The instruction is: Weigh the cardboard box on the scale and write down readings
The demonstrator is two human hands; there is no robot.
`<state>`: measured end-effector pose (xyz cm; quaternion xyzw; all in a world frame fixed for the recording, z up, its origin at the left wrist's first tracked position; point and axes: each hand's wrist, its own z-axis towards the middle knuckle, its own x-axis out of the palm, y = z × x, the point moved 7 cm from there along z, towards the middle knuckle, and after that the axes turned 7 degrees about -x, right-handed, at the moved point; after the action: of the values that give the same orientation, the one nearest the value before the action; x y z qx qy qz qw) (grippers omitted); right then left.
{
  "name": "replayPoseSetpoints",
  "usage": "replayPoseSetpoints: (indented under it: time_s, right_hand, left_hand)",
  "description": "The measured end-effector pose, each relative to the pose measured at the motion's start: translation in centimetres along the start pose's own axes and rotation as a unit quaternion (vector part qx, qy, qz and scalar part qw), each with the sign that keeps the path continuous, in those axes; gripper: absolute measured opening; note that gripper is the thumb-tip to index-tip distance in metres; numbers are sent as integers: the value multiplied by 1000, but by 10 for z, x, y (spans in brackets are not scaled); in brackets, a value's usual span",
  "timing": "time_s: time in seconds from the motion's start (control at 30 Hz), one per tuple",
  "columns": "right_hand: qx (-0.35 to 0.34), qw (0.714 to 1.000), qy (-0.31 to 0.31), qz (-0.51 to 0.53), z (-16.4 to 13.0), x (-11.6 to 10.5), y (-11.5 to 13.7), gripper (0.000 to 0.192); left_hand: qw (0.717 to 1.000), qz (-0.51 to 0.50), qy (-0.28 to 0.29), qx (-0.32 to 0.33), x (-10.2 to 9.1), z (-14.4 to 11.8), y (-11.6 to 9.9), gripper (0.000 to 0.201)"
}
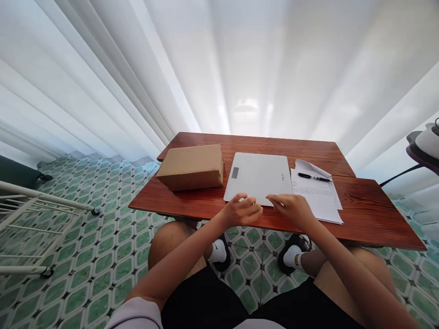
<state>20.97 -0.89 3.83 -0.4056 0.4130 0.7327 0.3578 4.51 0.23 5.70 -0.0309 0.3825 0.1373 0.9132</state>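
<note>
Both hands rest at the near edge of a flat white digital scale (259, 178), neither one gripping it. On the left side of the wooden table (370, 205) sits a closed brown cardboard box (192, 167), well apart from the hands. Next comes the left hand (242, 211), fingers curled loosely together, its fingertips touching the scale's near edge. Just beside it, the right hand (291, 209) lies with fingers extended and close together, the tips pressed on the scale's near right corner; whether any finger hooks under the rim cannot be told. The scale lies flat at the middle of the table, its small grey display window toward the box. To its right, touching or nearly touching it, lie sheets of paper (318, 196) with handwriting, and a black pen (313, 177) rests across their far end.

The scale looks thin, rigid and smooth, likely light but slick on top, so it would handle best taken by opposite side edges, thumbs above and fingers beneath, rather than pushed on its glossy face.
</note>
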Motion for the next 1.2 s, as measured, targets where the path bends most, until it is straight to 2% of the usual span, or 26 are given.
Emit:
replayPoseSetpoints:
  time_s: [0.1,0.27,0.4,0.53,0.6,0.7,0.8,0.87,0.93,1.0,1.13,1.2]
  right_hand:
    - [26,998,-35,-37,-8,-20,-25,40]
    - [93,985,-109,-95,-23,-59,-76,41]
    - [184,959,-138,-164,-39,-83,-120,41]
    - [244,947,-127,-164,-48,-89,-151,36]
    - [259,946,-120,-153,-50,-89,-162,34]
    - [282,946,-87,-134,-53,-86,-174,31]
    - [309,943,-22,-119,-56,-78,-183,31]
    - [318,940,18,-119,-57,-73,-186,34]
    - [329,934,46,-128,-57,-68,-188,39]
    - [340,928,68,-138,-55,-63,-191,44]
    - [346,920,101,-155,-52,-54,-197,48]
    - [344,917,98,-175,-51,-53,-199,45]
  left_hand:
    - [994,22,-17,101,9,13,-28,16]
    - [967,13,-29,252,27,39,-71,13]
    - [947,-45,-17,317,49,63,-101,14]
    - [929,-91,-11,359,80,83,-128,15]
    - [923,-112,-19,369,93,90,-137,14]
    - [928,-127,-11,351,113,95,-144,18]
    - [937,-121,38,326,130,92,-147,26]
    - [942,-130,92,294,141,90,-145,31]
    - [944,-142,152,258,151,88,-143,36]
    - [942,-148,180,240,155,87,-142,37]
    - [944,-153,132,262,147,87,-145,29]
    - [946,-153,110,264,145,87,-145,28]
